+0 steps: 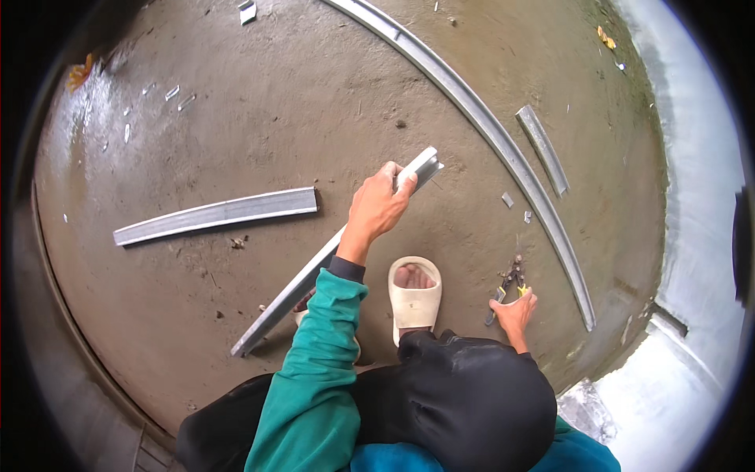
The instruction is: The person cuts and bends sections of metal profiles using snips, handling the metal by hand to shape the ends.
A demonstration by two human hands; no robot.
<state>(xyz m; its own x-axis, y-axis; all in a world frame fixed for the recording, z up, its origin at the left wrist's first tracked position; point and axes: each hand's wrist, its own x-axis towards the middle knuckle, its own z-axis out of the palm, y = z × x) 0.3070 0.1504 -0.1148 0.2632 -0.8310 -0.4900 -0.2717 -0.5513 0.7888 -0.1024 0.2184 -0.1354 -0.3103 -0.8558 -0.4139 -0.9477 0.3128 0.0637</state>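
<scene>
My left hand point(379, 206) is closed around a silver metal channel point(283, 300) near its upper end. The channel slants from lower left to upper right, and its lower end is close to the ground. Beside my right knee, my right hand point(516, 316) grips the spread handles of a pair of snips point(500, 297) with grey and yellow grips. The dark head of the snips points away from me, low over the ground or on it; I cannot tell which.
A long metal channel point(487, 130) lies across the muddy ground point(259, 118). Shorter pieces rest at left point(220, 212) and right point(543, 149). Small metal offcuts point(507, 200) are scattered about. My sandalled foot point(415, 295) stands between my hands. A pale wall point(700, 197) borders the right side.
</scene>
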